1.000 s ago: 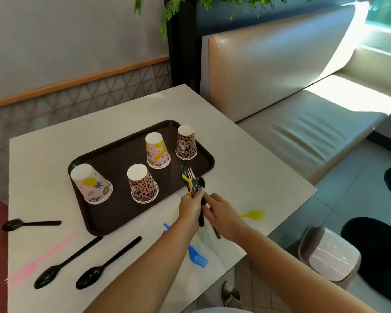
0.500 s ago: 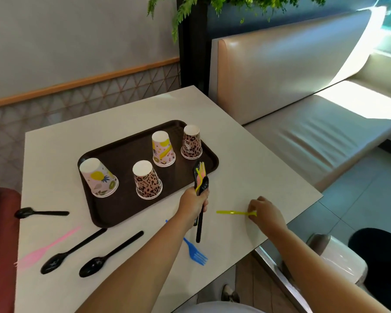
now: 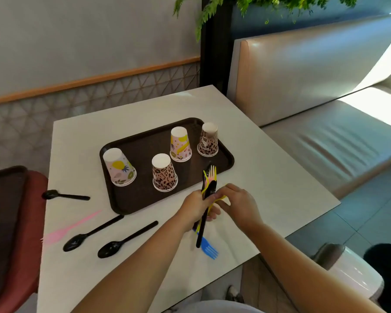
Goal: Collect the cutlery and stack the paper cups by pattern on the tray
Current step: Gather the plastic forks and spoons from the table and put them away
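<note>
Head: cutlery bundle point(image 3: 209, 188) btwn both hands.

no readable text, labels or numbers anywhere.

Head-worn wide view, forward and down over the table point(image 3: 269, 177).

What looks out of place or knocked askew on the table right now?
Nothing is spilled or damaged. The four cups on the tray stand unstacked, upside down. Loose on the table: three black spoons, a pink fork and a blue fork. The left hand holds the cutlery bundle.
</note>
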Available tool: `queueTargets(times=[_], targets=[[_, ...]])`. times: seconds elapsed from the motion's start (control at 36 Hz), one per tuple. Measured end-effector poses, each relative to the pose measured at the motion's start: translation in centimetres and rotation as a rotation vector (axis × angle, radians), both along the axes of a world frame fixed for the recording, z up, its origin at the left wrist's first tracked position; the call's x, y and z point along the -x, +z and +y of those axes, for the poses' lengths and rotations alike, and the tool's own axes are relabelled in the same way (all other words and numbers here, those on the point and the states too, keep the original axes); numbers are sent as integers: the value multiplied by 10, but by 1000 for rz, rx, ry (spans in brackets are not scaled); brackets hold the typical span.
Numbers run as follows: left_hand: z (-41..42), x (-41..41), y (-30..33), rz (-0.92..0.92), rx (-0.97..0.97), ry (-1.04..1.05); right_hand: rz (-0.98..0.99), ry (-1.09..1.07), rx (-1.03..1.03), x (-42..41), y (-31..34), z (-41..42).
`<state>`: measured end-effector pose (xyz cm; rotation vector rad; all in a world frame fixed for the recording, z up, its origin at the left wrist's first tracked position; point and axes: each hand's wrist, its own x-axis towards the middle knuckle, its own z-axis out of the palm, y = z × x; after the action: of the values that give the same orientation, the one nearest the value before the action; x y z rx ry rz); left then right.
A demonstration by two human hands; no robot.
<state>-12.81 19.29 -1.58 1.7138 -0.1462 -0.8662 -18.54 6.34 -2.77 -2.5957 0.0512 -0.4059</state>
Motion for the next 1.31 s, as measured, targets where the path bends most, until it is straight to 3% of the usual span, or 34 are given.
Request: queueTargets(times=[0.17, 0.36, 0.47, 0.58, 1.0, 1.14, 1.31], targets=[[37, -1, 0, -97, -16, 82, -86, 44, -166, 4, -7, 22], [85, -2, -1, -101, -33, 169, 79, 199, 202, 12, -32, 26], [107, -2, 4, -82, -14, 204, 263, 504, 390, 10, -36, 37], [125, 1, 7, -139, -33, 219, 359, 617, 354, 10, -42, 48], [163, 17, 0, -196, -40, 440, 337, 578, 385, 13, -53, 55], [168, 26, 0, -203, -47, 517, 193, 603, 463, 8, -56, 50], [175, 35, -7, -210, -85, 629, 141, 539, 198, -2, -44, 73]])
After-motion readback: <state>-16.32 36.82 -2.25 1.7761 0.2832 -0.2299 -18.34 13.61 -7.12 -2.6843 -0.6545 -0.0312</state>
